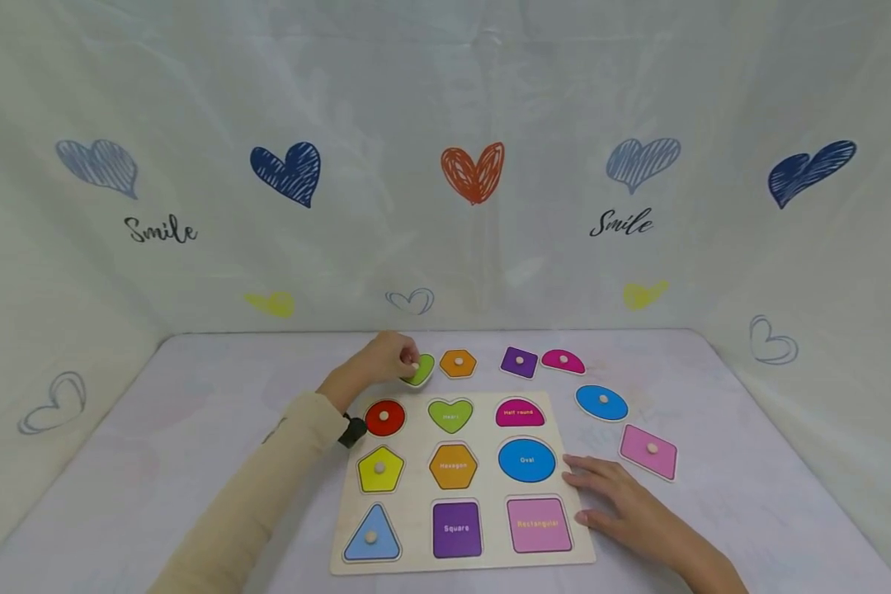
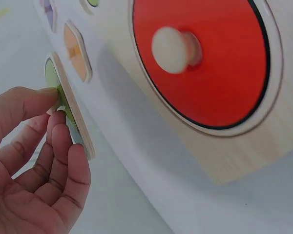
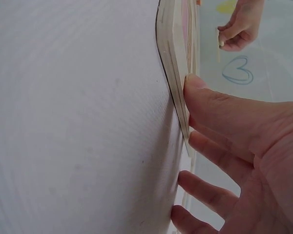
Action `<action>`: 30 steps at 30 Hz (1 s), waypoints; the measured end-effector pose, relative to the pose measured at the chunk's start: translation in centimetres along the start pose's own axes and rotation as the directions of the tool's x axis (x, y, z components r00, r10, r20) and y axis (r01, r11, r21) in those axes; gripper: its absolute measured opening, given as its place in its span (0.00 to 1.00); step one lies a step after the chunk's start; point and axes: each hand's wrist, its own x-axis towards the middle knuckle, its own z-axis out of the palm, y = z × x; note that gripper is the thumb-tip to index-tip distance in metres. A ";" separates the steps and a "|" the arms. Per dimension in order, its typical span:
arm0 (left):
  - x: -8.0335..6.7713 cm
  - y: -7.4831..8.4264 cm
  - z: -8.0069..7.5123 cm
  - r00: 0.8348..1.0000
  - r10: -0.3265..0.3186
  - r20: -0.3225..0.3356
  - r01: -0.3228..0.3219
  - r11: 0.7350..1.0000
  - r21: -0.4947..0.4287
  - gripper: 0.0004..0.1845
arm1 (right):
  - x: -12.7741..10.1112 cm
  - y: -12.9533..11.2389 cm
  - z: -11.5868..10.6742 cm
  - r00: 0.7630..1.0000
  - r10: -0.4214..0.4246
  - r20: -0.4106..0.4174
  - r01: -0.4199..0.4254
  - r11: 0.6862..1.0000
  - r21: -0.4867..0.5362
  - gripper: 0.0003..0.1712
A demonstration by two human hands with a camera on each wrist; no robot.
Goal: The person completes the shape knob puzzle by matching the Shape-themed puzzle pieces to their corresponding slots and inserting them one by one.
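Beyond the puzzle board (image 1: 416,487), at its far-left corner, left hand (image 1: 386,359) pinches the pale knob of the green heart piece (image 1: 421,369), fingers curled round it, piece tilted up off the white table (image 1: 193,412). Right hand (image 1: 624,499) lies flat, fingers straight and spread, touching the board's right edge. Board is light wood with glossy coloured insets; red circle (image 1: 384,417) has a round wooden peg. Orange hexagon piece (image 1: 458,363) sits just beside the heart.

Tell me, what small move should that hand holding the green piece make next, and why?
Probably lift the green heart piece, pinched in the left hand, toward the empty green heart slot just below; the right hand steadies the board.
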 end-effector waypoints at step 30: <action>-0.8 2.7 4.2 0.990 0.111 0.088 -0.111 0.994 -0.009 0.02 | 0.1 -0.1 -0.1 1.000 -0.003 0.009 0.003 1.000 0.004 0.30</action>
